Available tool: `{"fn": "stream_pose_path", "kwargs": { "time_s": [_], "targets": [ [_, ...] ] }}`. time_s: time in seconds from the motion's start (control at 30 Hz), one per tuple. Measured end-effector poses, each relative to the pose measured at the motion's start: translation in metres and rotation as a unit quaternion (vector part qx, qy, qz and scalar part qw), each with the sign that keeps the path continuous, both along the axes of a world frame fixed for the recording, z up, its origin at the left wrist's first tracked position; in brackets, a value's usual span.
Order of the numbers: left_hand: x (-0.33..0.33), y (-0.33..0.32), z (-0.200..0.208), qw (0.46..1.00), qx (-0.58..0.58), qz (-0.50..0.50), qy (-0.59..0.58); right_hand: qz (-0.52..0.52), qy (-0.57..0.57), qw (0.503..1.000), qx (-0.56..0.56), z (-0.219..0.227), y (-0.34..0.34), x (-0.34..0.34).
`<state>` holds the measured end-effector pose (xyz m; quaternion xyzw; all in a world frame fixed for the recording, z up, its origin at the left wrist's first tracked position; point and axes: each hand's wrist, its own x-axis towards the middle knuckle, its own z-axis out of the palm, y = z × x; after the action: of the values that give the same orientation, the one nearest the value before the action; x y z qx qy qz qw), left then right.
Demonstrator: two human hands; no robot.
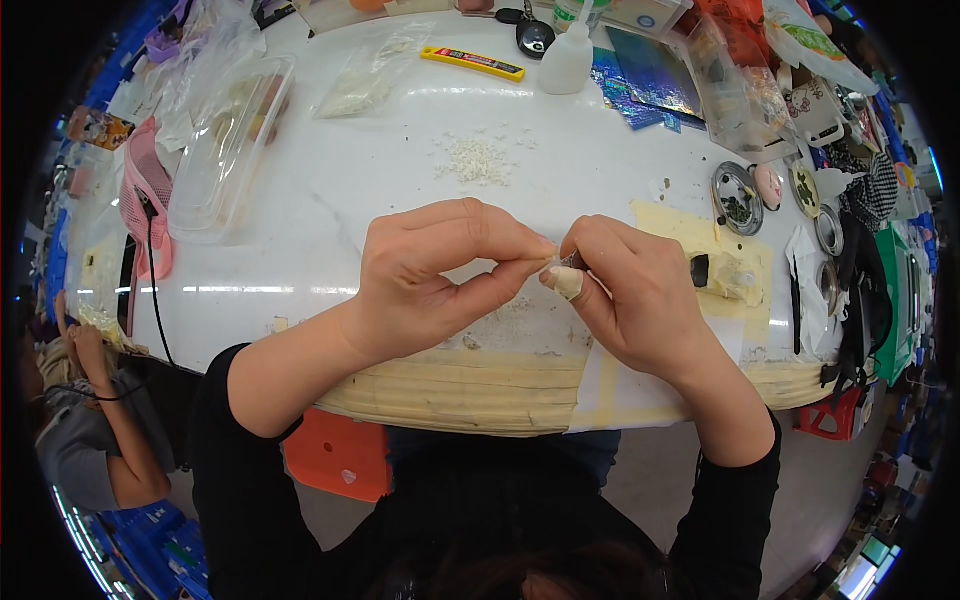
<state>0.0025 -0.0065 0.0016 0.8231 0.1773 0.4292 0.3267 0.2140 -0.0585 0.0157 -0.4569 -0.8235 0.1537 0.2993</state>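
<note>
In the head view, two hands meet just above the near edge of the white counter (330,180). The left hand (425,275) has its thumb and forefinger pinched together, tips pointing toward 3 o'clock. The right hand (635,295) answers from the other side, its fingers closed on a small dark piece (573,261) that is mostly hidden; only a sliver shows between the fingertips. Its thumb wears a pale wrap at the tip. The piece lies right at the left fingertips, touching or nearly so, at 3 o'clock from them and at 10 o'clock from the right palm. Its long axis cannot be told. The right hand holds it, so that hand is nearer; whether the left fingers also grip it cannot be told.

Farther off, at 12 o'clock from the hands, sits one loose pile of small white beads (476,160). Beyond it lie one yellow box cutter (472,63) and one white squeeze bottle (567,60). At 10 o'clock rests one clear plastic tray (225,150). At 2 o'clock stand several small round metal tins (738,198), at least three.
</note>
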Motion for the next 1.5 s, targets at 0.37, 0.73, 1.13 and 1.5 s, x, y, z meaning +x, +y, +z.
{"fn": "stream_pose_path", "kwargs": {
  "time_s": [0.37,0.73,1.13,1.5],
  "targets": [
    [0.0005,-0.0023,-0.0021,0.888,-0.449,-0.087,-0.044,0.009,0.098,0.994,0.048,-0.0002,0.0055,0.0013],
    [0.0014,-0.0005,-0.0047,0.772,-0.612,-0.146,-0.088,0.022,0.145,0.988,0.044,0.0024,0.0050,-0.0019],
    [0.0018,-0.0049,0.0031,0.820,-0.555,-0.106,-0.092,0.026,0.179,0.983,0.012,0.0013,0.0029,-0.0025],
    [0.0016,-0.0031,0.0031,0.843,-0.524,-0.105,-0.066,0.024,0.194,0.981,-0.002,0.0022,0.0011,-0.0011]
  ]
}}
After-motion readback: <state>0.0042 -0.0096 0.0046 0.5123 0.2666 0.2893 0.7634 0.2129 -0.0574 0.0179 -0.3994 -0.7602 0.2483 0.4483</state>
